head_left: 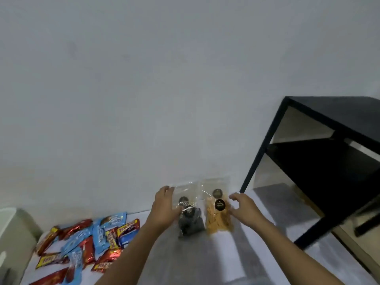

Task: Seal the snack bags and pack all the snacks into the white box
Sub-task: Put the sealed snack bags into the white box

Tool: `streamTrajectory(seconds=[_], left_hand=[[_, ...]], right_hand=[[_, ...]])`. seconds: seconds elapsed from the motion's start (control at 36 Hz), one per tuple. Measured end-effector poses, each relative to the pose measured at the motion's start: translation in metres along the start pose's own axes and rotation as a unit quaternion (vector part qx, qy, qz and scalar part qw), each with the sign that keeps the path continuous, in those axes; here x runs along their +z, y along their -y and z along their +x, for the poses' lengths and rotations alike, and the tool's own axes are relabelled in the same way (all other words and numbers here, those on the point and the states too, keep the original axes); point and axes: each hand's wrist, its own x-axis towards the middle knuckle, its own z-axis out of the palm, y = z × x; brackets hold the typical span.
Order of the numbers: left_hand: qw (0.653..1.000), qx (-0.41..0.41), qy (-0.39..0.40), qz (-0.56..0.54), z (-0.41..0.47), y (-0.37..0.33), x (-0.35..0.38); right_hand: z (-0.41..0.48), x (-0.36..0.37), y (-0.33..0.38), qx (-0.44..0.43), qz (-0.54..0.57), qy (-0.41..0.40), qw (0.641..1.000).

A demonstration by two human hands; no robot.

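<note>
Two clear snack bags stand against the wall at the back of the grey table. The left bag holds dark pieces; the right bag holds orange-yellow sticks and has round black stickers. My left hand is against the dark bag's left side, fingers spread and touching its upper edge. My right hand hovers just right of the yellow bag with curled, parted fingers and nothing in it. A pale box-like shape sits at the far left, partly cut off.
A pile of several small wrapped snacks in red, blue and yellow lies on the table's left part. A black metal shelf unit stands to the right, beyond the table's edge. A plain wall rises directly behind the bags.
</note>
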Motion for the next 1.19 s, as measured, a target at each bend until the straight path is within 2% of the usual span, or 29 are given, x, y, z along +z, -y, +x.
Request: streamTrajectory(seconds=[0.11,0.36,0.53,0.64,0.81,1.0,1.19], left_hand=[[0.998,-0.015,-0.057,0.034,0.016,-0.004,0.012],[0.987,-0.032,-0.115,0.109,0.036,-0.005,0.041],[0.982,-0.071,-0.161,0.063,0.047,-0.011,0.057],[0.973,-0.097,-0.193,0.083,0.052,-0.013,0.066],[0.972,-0.102,-0.199,0.067,0.053,-0.008,0.076],[0.97,-0.092,-0.224,-0.03,0.056,-0.004,0.073],[0.975,-0.08,-0.201,-0.044,0.045,-0.003,0.069]], right_hand=[[0.042,-0.01,-0.004,-0.061,-0.011,-0.002,0.998],[0.09,-0.008,-0.023,-0.129,-0.114,-0.008,0.985],[0.107,0.006,-0.042,-0.134,-0.027,-0.04,0.99],[0.116,0.009,-0.043,-0.135,0.042,-0.044,0.989],[0.127,0.018,-0.044,-0.133,0.118,-0.076,0.981],[0.13,0.024,-0.046,-0.158,0.13,-0.087,0.975],[0.121,0.018,-0.048,-0.17,0.128,-0.077,0.974]])
